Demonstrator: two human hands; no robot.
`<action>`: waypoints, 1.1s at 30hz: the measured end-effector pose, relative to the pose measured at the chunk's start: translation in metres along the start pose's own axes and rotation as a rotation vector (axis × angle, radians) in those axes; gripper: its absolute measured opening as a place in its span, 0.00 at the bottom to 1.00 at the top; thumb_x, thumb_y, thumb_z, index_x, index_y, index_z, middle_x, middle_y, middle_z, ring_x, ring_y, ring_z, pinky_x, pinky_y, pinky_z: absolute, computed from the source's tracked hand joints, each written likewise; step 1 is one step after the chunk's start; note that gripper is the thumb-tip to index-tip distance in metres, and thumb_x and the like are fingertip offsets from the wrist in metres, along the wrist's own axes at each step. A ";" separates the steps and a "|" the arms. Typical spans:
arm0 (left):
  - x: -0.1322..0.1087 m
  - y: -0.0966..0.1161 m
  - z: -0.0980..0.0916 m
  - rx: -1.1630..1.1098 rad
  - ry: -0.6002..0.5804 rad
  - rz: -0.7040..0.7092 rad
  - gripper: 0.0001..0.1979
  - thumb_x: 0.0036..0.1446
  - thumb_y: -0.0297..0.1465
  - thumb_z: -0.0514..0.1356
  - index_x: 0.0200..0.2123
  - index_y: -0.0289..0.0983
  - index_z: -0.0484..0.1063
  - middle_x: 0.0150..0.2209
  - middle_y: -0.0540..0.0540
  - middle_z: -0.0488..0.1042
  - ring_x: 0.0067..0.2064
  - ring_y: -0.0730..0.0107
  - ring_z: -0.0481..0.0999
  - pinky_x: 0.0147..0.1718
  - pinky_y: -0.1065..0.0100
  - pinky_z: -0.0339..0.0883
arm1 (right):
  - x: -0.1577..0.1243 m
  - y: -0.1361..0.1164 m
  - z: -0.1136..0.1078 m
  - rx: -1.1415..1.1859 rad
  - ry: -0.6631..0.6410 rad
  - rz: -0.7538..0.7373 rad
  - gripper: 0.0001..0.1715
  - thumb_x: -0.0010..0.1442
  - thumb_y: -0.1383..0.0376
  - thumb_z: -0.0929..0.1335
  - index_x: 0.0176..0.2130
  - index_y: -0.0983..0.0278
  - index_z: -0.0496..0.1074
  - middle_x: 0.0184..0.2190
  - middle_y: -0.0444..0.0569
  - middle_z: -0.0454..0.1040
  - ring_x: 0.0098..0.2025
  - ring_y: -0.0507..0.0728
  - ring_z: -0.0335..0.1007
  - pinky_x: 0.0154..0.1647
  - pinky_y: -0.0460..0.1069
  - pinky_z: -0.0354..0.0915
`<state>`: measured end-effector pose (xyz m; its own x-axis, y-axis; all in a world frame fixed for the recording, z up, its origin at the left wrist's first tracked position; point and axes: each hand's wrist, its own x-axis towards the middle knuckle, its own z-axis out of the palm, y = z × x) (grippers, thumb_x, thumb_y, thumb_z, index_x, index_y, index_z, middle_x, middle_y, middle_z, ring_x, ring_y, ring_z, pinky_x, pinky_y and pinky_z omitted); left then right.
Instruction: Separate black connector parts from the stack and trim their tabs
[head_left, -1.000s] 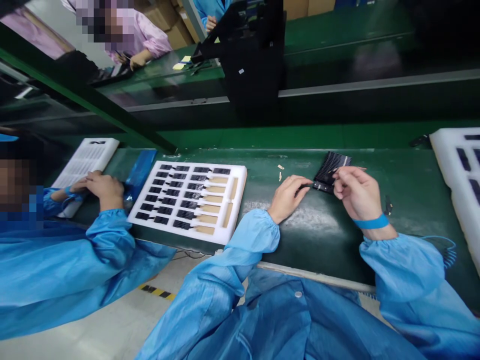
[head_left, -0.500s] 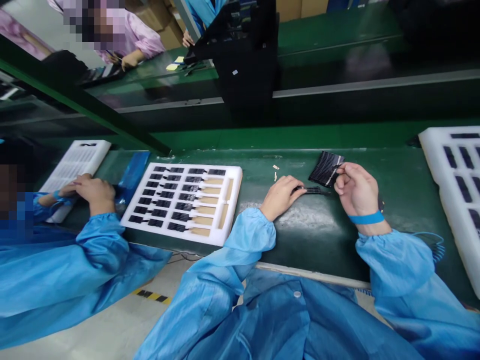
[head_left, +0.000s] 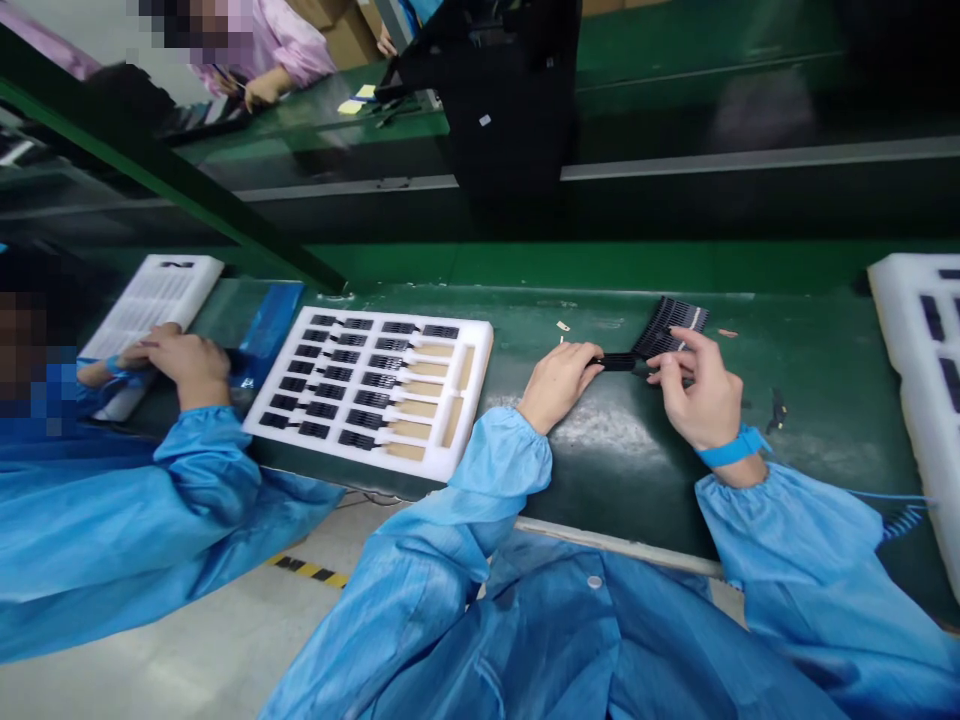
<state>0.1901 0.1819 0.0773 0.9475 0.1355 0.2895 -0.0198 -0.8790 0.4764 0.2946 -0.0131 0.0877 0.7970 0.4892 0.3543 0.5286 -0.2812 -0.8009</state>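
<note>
Green bench [head_left: 615, 470]: a long dark green work surface running left to right; every place below is given from it.
Foam tray [head_left: 469, 400]: white, lying flat on the bench to the left of its middle, with rows of slots; most slots hold small black parts, the rightmost slots show tan bottoms.
Second foam tray [head_left: 900, 330]: white, at the bench's far right end, only partly in view.
Co-worker: a person in a blue coat at the bench's left end, one hand [head_left: 180, 362] resting on a white ribbed sheet [head_left: 161, 295].
Black stack [head_left: 670, 325]: a fan of thin black ribbed pieces lying on the bench right of its middle, near the back edge, touching the right hand's fingertips.
Right hand [head_left: 697, 395]: fingers bent, thumb and forefinger pinching the right end of the black strip; a blue wrist strap sits on the wrist.
Left hand [head_left: 556, 385]: loosely curled, fingertips pinching the left end of the same strip.
Black strip [head_left: 619, 361]: narrow, held level just above the bench between both hands.
Tan scraps [head_left: 562, 327]: tiny bits on the bench just behind the left hand.
</note>
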 end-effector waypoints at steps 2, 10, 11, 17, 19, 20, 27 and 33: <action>0.001 -0.004 -0.002 -0.013 -0.001 0.014 0.07 0.70 0.33 0.58 0.47 0.38 0.72 0.45 0.44 0.79 0.46 0.61 0.77 0.50 0.61 0.69 | -0.003 0.004 0.001 -0.219 -0.052 -0.097 0.26 0.69 0.61 0.64 0.64 0.64 0.65 0.40 0.50 0.84 0.35 0.59 0.82 0.35 0.51 0.73; 0.001 -0.013 -0.004 -0.033 0.029 0.011 0.04 0.69 0.31 0.59 0.45 0.38 0.70 0.46 0.44 0.80 0.46 0.60 0.77 0.48 0.62 0.69 | -0.002 0.004 -0.011 -0.629 -0.065 -0.234 0.28 0.67 0.62 0.66 0.64 0.66 0.70 0.31 0.52 0.83 0.20 0.58 0.72 0.22 0.51 0.59; 0.001 -0.013 -0.003 -0.034 0.027 0.005 0.04 0.69 0.31 0.59 0.45 0.38 0.70 0.45 0.44 0.80 0.46 0.61 0.77 0.47 0.62 0.69 | -0.003 0.003 -0.014 -0.626 -0.048 -0.233 0.29 0.66 0.62 0.67 0.64 0.66 0.70 0.32 0.52 0.83 0.20 0.57 0.71 0.23 0.51 0.59; 0.005 -0.001 0.008 -0.070 -0.025 0.038 0.06 0.71 0.33 0.55 0.45 0.38 0.70 0.45 0.42 0.80 0.48 0.60 0.79 0.49 0.61 0.69 | -0.003 -0.004 -0.016 -0.283 0.096 -0.144 0.28 0.68 0.61 0.68 0.65 0.61 0.64 0.40 0.50 0.84 0.29 0.59 0.79 0.30 0.53 0.70; 0.005 0.003 0.009 -0.087 -0.034 0.027 0.07 0.72 0.34 0.54 0.46 0.38 0.69 0.46 0.42 0.81 0.48 0.60 0.80 0.49 0.61 0.70 | -0.003 -0.007 -0.010 -0.087 0.099 -0.068 0.24 0.70 0.60 0.67 0.63 0.60 0.64 0.39 0.49 0.83 0.27 0.57 0.78 0.29 0.52 0.71; 0.005 0.005 0.008 -0.112 -0.038 0.019 0.07 0.72 0.34 0.54 0.46 0.38 0.68 0.46 0.42 0.81 0.48 0.60 0.80 0.49 0.61 0.70 | -0.004 -0.009 -0.007 0.008 0.095 -0.032 0.23 0.70 0.59 0.67 0.61 0.59 0.64 0.38 0.49 0.82 0.26 0.56 0.77 0.28 0.51 0.71; 0.001 0.005 -0.001 -0.192 0.027 0.058 0.03 0.70 0.31 0.56 0.43 0.38 0.68 0.55 0.40 0.74 0.54 0.61 0.76 0.53 0.60 0.70 | 0.000 -0.012 0.004 0.286 0.202 0.023 0.15 0.65 0.59 0.72 0.51 0.59 0.72 0.39 0.48 0.75 0.31 0.55 0.74 0.28 0.51 0.73; 0.002 0.005 -0.003 -0.327 0.072 -0.009 0.04 0.70 0.32 0.58 0.43 0.38 0.69 0.44 0.43 0.76 0.46 0.63 0.76 0.48 0.62 0.72 | 0.006 -0.014 0.005 0.365 0.233 0.043 0.15 0.58 0.60 0.76 0.43 0.60 0.74 0.48 0.51 0.75 0.37 0.55 0.75 0.30 0.51 0.76</action>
<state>0.1906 0.1795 0.0828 0.9234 0.1846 0.3364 -0.1242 -0.6857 0.7172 0.2904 -0.0020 0.0989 0.8829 0.2723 0.3825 0.3887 0.0331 -0.9208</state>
